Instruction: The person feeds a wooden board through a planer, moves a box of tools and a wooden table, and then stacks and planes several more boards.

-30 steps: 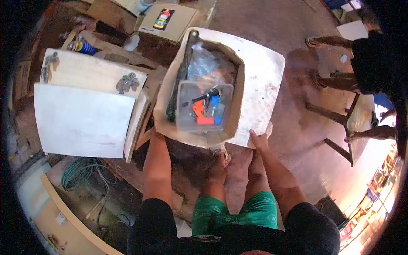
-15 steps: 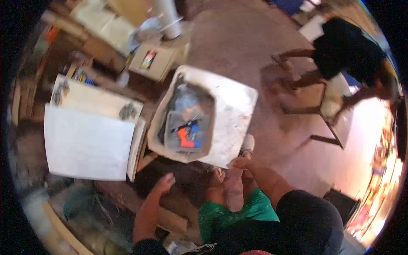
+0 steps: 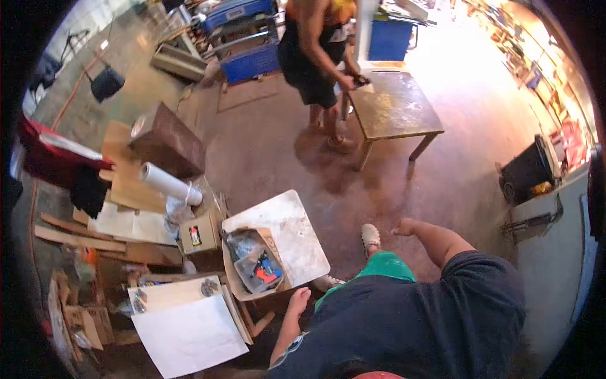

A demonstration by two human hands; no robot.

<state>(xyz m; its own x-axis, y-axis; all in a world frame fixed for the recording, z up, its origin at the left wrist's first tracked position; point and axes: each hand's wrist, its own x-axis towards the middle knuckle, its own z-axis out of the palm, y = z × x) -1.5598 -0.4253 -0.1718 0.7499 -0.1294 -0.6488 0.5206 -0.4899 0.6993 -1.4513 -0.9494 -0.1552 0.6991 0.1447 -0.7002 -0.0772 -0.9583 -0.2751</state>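
White scuffed panel with rounded corners [image 3: 307, 245], sitting low in the head view just ahead of the wearer, an open brown cardboard box [image 3: 272, 242] on its left part. In the box is a translucent plastic bin [image 3: 245, 276] with orange, blue and black bits inside.

Left hand [image 3: 300, 300] is just beside the panel's near edge, fingers kinda bunched; can't tell if it's touching. Right hand [image 3: 403, 227] hangs over the floor well apart from it, nothing visible in it, too small to tell if it's spread or curled.

My read: an in-between step, no clear grip on anything. Handling that panel would call for both hands on the edges, kept level so the box doesn't slide.

Further off, a co-worker [image 3: 312, 60] leans at a brown square-topped table [image 3: 404, 107].
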